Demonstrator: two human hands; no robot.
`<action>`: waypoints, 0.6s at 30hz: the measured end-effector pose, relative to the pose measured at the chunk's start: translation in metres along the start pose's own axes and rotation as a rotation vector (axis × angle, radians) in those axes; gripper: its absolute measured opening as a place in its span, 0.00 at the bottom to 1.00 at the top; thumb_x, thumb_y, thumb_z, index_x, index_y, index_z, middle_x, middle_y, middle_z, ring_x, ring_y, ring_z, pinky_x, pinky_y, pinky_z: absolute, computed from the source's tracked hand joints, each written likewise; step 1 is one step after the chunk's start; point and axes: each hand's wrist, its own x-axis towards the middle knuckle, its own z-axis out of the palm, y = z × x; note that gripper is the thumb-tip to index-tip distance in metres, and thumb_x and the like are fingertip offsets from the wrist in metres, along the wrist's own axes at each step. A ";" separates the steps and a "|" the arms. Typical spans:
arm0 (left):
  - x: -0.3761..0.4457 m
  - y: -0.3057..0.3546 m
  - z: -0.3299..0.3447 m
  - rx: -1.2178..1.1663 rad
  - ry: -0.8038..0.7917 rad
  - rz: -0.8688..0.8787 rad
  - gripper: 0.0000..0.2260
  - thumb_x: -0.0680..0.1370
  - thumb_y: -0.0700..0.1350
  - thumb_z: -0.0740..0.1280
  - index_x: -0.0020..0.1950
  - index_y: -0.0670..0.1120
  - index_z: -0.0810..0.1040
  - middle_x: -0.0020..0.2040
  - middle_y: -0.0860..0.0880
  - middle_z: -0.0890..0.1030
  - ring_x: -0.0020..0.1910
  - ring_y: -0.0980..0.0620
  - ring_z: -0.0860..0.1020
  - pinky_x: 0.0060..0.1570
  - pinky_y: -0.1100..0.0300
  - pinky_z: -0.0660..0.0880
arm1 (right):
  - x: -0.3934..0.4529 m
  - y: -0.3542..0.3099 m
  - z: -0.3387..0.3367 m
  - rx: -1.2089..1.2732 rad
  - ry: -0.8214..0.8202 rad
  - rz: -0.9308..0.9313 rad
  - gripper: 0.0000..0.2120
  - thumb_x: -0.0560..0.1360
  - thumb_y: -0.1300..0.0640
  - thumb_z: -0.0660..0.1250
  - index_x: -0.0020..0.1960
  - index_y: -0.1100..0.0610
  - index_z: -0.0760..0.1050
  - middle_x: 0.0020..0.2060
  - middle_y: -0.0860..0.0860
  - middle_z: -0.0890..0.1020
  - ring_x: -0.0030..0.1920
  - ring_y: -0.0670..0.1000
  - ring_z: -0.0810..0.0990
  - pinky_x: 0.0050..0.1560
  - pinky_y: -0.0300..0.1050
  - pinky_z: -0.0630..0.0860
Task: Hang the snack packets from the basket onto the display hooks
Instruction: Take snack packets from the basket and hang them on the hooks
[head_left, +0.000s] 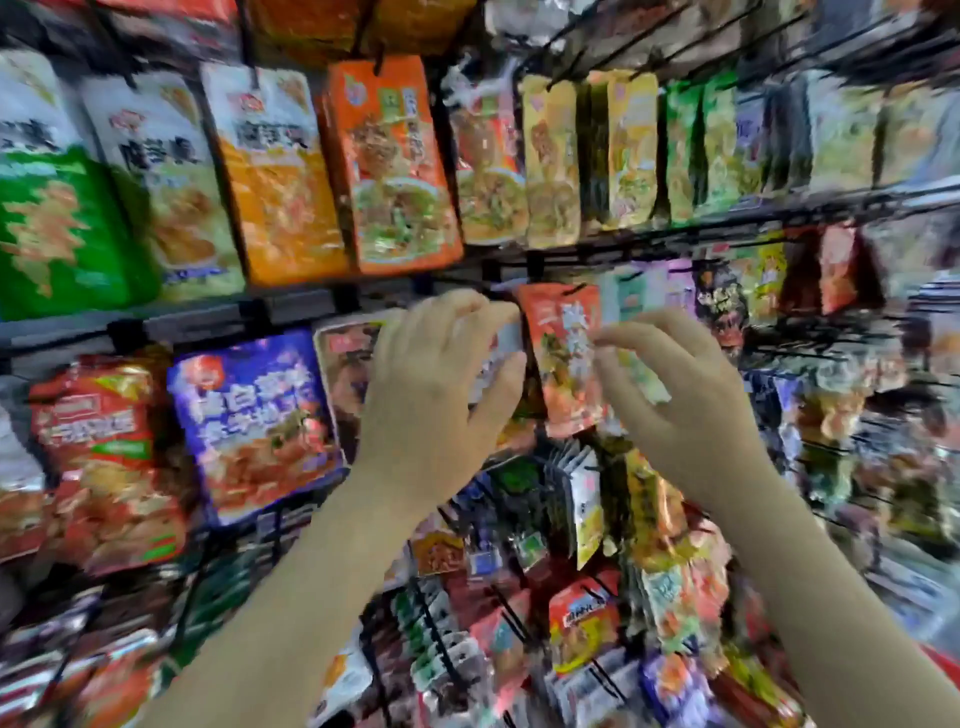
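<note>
The orange-red snack packet (563, 353) is judged to be light and limp: a thin, glossy foil pouch that would bend and crackle under any squeeze and could slip between dry fingers. It is best taken by the flat sealed strip at the top, close to the hang hole, where the film is stiffer and the hole can be steered onto a hook; a pinch on the filled belly would likely crush the contents. The packet is seen hanging upright in the middle row of the display rack (675, 236), just below a dark crossbar, between the two raised hands. Its face is orange-red with pale lettering and a printed picture of food lower down; finer print is blurred.

A small silvery packet (501, 353) is held in the left hand (441, 384), fingers curled over its top and thumb beneath, just left of the orange-red packet. The right edge of the orange-red packet is touched or lightly pinched by the fingertips of the right hand (685, 400); which cannot be told, as the fingers are curled and blurred. The basket is not in view.
</note>
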 end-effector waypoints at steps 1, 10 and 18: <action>-0.014 0.016 0.030 -0.059 -0.051 -0.001 0.16 0.83 0.50 0.60 0.65 0.44 0.79 0.60 0.45 0.79 0.59 0.44 0.76 0.60 0.51 0.67 | -0.034 0.024 -0.009 -0.043 -0.040 0.076 0.15 0.81 0.51 0.62 0.56 0.61 0.81 0.50 0.55 0.79 0.51 0.54 0.77 0.50 0.48 0.74; -0.163 0.179 0.295 -0.344 -0.931 0.015 0.25 0.77 0.55 0.58 0.65 0.41 0.79 0.63 0.40 0.80 0.59 0.38 0.81 0.58 0.44 0.76 | -0.351 0.194 -0.099 -0.422 -0.408 0.921 0.22 0.75 0.42 0.60 0.51 0.59 0.82 0.44 0.58 0.80 0.47 0.61 0.79 0.48 0.52 0.74; -0.283 0.253 0.360 -0.409 -1.361 0.067 0.35 0.81 0.62 0.58 0.83 0.49 0.52 0.83 0.49 0.49 0.81 0.45 0.56 0.75 0.45 0.60 | -0.485 0.228 -0.114 -0.353 -0.770 1.422 0.29 0.79 0.45 0.68 0.72 0.62 0.70 0.59 0.60 0.78 0.62 0.62 0.76 0.56 0.52 0.72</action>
